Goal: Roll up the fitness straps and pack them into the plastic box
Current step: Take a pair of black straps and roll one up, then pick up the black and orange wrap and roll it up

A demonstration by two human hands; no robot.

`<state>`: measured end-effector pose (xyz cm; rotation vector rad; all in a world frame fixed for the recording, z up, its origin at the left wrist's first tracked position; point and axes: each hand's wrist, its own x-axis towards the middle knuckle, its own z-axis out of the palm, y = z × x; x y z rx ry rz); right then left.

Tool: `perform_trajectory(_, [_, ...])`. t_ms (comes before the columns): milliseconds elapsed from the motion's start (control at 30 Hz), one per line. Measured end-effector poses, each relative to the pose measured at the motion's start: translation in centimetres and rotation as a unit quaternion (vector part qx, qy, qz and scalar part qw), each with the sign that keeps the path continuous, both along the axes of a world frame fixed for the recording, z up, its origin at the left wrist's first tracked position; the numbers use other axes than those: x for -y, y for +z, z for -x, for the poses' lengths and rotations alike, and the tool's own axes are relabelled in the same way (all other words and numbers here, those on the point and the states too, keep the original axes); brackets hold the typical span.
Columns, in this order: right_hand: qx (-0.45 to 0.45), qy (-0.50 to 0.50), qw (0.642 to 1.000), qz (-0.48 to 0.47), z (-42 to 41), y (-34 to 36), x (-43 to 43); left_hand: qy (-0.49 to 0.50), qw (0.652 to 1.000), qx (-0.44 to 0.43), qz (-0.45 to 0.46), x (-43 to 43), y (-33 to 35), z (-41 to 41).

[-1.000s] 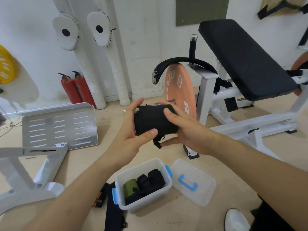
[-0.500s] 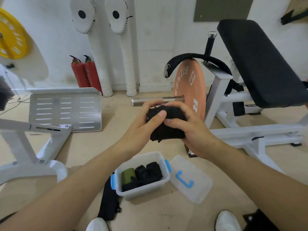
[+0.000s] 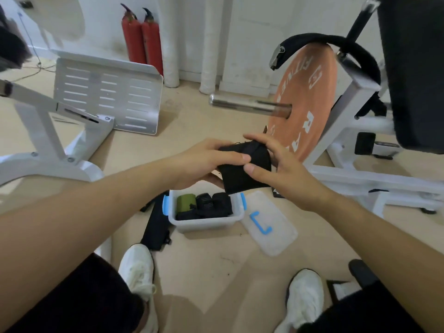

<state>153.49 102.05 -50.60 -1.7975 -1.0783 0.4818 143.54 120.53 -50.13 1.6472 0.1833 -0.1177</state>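
Head view, looking down. Both hands hold a rolled black strap (image 3: pixel 242 175) above an open plastic box (image 3: pixel 206 223) on the floor (image 3: pixel 216 272). The left hand (image 3: pixel 204 162) grips the strap's left end, thumb laid across the front. The right hand (image 3: pixel 281 169) pinches its right side, thumb on the front and fingers over the top. The box holds one green roll (image 3: pixel 186 201) and several black rolls (image 3: pixel 213 205) (their number cannot be told). Its clear lid (image 3: pixel 276 239) lies flat just right of the box, blue handle (image 3: pixel 260 222) upward. A loose black strap (image 3: pixel 156 227) lies at the box's left. Behind stands an orange weight plate (image 3: pixel 307 97) on a steel bar (image 3: pixel 247 105).
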Motion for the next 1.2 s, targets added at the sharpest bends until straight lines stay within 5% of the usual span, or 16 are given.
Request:
perform_trajectory(300, [0.020, 0.016, 0.974, 0.226, -5.7, -8.2, -1.5, 0.118, 0.981, -0.118, -0.095, -4.8, -8.7, -1.4])
perform_trajectory(500, [0.004, -0.043, 0.949, 0.311, -11.2, -20.1, -2.8, 0.257, 0.948, -0.186, -0.022, -6.8, -18.1, -4.5])
perform_trajectory(767, [-0.045, -0.124, 0.951, 0.279, -13.3, -32.8, -3.9, 0.348, 0.908, -0.231, 0.037, -5.6, -31.1, -9.5])
perform_trajectory(1033, [-0.100, -0.178, 0.965, 0.163, -11.8, -37.0, -3.4, 0.389, 0.881, -0.213, 0.164, -3.7, -37.7, -14.8])
perform_trajectory(1200, [-0.102, -0.182, 0.965, 0.157, -11.7, -37.3, -3.4, 0.368, 0.898, -0.235, 0.058, -4.0, -38.8, -15.8])
